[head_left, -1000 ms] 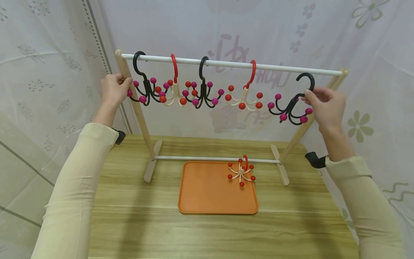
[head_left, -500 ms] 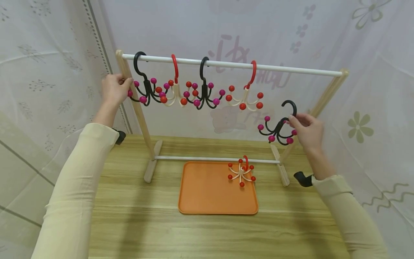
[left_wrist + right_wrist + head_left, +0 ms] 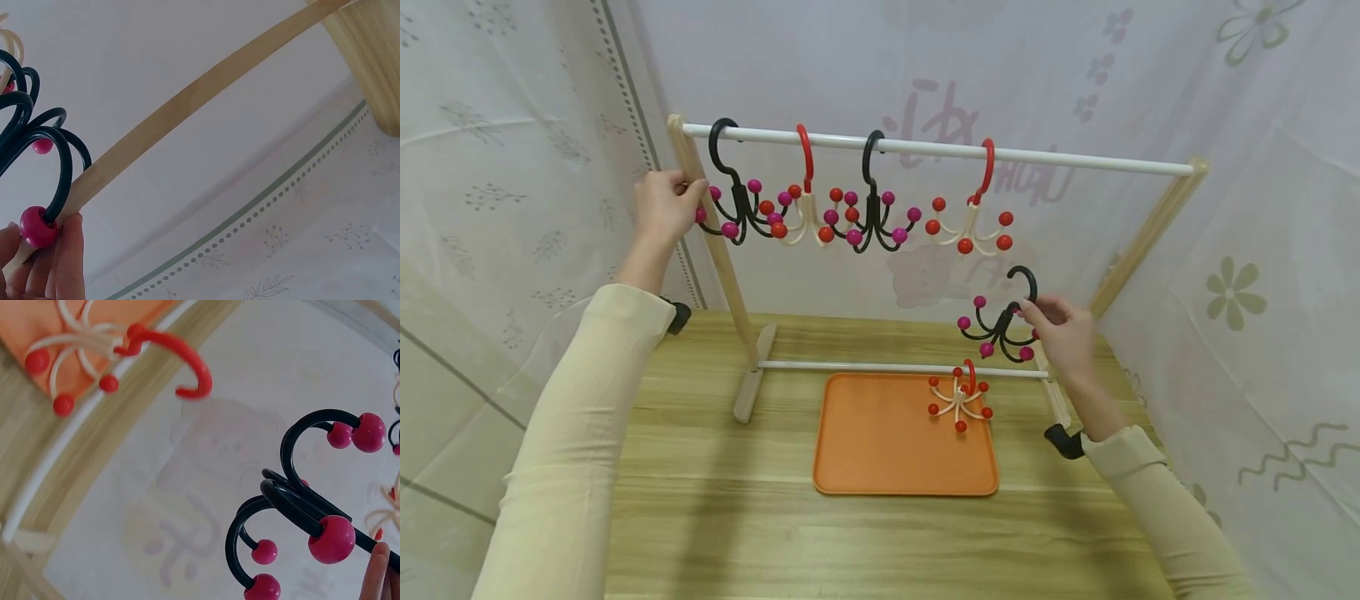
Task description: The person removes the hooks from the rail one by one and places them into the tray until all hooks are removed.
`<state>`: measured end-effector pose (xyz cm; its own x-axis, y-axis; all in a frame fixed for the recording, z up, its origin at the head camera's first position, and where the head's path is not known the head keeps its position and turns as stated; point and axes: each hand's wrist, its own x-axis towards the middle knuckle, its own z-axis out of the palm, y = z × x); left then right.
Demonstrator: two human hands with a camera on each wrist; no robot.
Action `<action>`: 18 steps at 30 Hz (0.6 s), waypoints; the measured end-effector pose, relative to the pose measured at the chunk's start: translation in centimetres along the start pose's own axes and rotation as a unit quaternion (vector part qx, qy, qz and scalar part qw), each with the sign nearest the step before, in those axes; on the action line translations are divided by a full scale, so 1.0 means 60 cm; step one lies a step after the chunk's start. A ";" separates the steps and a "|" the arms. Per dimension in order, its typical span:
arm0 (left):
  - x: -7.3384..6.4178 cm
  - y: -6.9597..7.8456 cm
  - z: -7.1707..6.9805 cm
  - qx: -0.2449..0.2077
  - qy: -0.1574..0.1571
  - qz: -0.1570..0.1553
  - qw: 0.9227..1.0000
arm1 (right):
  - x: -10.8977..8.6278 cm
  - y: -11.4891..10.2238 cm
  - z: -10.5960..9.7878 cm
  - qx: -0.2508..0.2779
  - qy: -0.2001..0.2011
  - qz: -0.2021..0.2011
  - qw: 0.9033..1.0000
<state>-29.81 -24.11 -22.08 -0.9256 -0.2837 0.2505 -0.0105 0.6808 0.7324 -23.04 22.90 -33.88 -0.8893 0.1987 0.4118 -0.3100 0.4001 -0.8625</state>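
Note:
My left hand (image 3: pixel 664 207) grips the left wooden post (image 3: pixel 730 287) of a hanging rack, close beside a black hanger's magenta ball (image 3: pixel 39 227). In my right hand (image 3: pixel 1066 335) is a black multi-arm hanger (image 3: pixel 1000 327) with magenta balls, pinched at the base of its hook, below the white top rod (image 3: pixel 1075 158). From that rod hang two black hangers, a left one (image 3: pixel 741 212) and a middle one (image 3: pixel 872 212), alternating with two cream hangers with red hooks, one (image 3: pixel 807 212) between them and one (image 3: pixel 972 223) to the right. Another cream hanger (image 3: pixel 959 402) lies on the orange tray (image 3: pixel 887 450).
The rack's lower white rod (image 3: pixel 865 367) runs behind the tray, near its back edge. Wooden feet, left (image 3: pixel 752 375) and right (image 3: pixel 1058 404), stand on the wood-grain table (image 3: pixel 760 533). A printed curtain (image 3: pixel 850 50) closes off the back and sides.
My right hand has carried the black hanger down and to the left, from near the rod's right end to just above the tray's hanger. My left hand stays on the post.

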 end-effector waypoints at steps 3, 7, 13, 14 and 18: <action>0.001 -0.001 0.000 0.001 0.002 0.004 1.000 | -0.017 -0.013 0.017 0.004 -0.015 -0.005 1.000; 0.001 -0.001 0.000 0.004 0.004 0.006 1.000 | -0.038 -0.028 0.040 0.002 -0.029 -0.022 0.999; 0.000 -0.001 0.001 0.007 0.005 0.008 1.000 | -0.053 -0.007 0.077 0.056 -0.064 -0.044 0.995; 0.000 -0.001 0.001 0.006 0.005 0.008 1.000 | -0.054 0.000 0.084 0.067 -0.071 -0.047 0.994; 0.000 -0.002 0.001 0.007 0.006 0.008 1.000 | -0.063 0.022 0.111 0.082 -0.083 -0.052 0.992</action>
<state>-29.84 -24.17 -22.22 -0.9215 -0.2797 0.2696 -0.0006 0.6950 0.7190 -22.35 16.74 -38.52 -0.8886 0.0088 0.4585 -0.4411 0.2571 -0.8599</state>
